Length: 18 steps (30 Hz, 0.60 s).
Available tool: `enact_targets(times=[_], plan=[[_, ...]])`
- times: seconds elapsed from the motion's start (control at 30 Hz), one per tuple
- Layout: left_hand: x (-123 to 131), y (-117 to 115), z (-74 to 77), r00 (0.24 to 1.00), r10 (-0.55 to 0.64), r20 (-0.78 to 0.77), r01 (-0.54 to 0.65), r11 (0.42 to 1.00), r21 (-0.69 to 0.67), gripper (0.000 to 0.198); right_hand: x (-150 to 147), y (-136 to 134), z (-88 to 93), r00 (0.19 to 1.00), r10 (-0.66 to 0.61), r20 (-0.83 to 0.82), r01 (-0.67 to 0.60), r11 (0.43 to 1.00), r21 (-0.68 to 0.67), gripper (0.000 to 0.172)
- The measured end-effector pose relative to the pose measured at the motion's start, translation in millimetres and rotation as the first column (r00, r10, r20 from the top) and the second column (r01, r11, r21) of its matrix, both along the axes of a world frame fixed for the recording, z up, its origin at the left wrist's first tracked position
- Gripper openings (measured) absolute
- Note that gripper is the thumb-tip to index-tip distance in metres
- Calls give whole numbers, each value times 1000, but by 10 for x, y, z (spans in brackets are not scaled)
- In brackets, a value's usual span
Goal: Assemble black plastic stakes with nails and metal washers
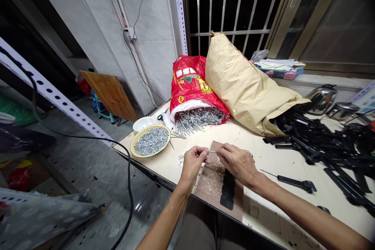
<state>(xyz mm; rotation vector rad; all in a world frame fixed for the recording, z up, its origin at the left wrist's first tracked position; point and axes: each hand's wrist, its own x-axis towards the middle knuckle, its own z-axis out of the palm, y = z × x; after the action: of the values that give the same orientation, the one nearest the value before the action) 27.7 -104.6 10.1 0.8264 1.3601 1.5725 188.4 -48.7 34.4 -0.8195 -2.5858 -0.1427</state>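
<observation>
My left hand (194,161) and my right hand (238,163) meet over a brown board (209,181) at the table's front edge. Between their fingertips runs a thin metal rod (212,151), its right end pinched by my right hand. The left fingers are closed at the rod's other end, on something too small to make out. Below my right hand lies a flat black piece (227,195) on the board. Small metal pieces (181,159) are scattered left of my left hand. To the right rests a black handle with a thin metal shaft (293,181).
A yellow bowl (132,149) of small metal parts stands at the table's left edge, near a white bowl (143,123). Metal rods spill from a red bag (187,82). Black plastic parts (325,144) pour from a tan sack (234,82). A black cable (129,187) hangs at left.
</observation>
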Motion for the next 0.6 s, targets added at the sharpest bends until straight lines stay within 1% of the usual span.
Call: enact_targets(times=[0.07,0.1,0.2,0.23,0.27,0.3,0.37,0.43,0.5,0.6], plan=[[0,14,-2,998,-24,-61,23,1000,-6,26,44,15,-26,1000,1,18,-1,1000,14,14],[-1,20,-5,997,-57,-56,56,998,-16,26,67,23,-39,1000,2,16,-2,1000,-14,15],[9,39,-12,985,-170,29,171,984,-45,28,124,41,-84,999,-7,-33,0,981,-196,16],[21,46,-12,983,-181,30,183,982,-54,28,138,44,-102,999,-20,-44,9,973,-230,16],[37,54,-12,985,-174,8,174,983,-62,28,149,43,-119,998,-33,-47,21,973,-228,16],[57,62,-12,988,-155,-25,153,986,-65,27,157,41,-137,998,-48,-47,38,981,-192,15],[100,79,-16,990,-125,-71,120,991,-62,26,163,32,-170,997,-66,-41,63,996,-67,14],[133,93,-32,991,-109,-77,105,993,-54,25,161,25,-203,998,-60,-31,61,997,38,14],[149,103,-58,992,-108,-72,104,993,-59,25,155,23,-237,997,-71,-36,74,994,75,15],[148,115,-104,989,-141,-33,138,987,-84,27,146,19,-284,994,-97,-48,100,992,75,15]])
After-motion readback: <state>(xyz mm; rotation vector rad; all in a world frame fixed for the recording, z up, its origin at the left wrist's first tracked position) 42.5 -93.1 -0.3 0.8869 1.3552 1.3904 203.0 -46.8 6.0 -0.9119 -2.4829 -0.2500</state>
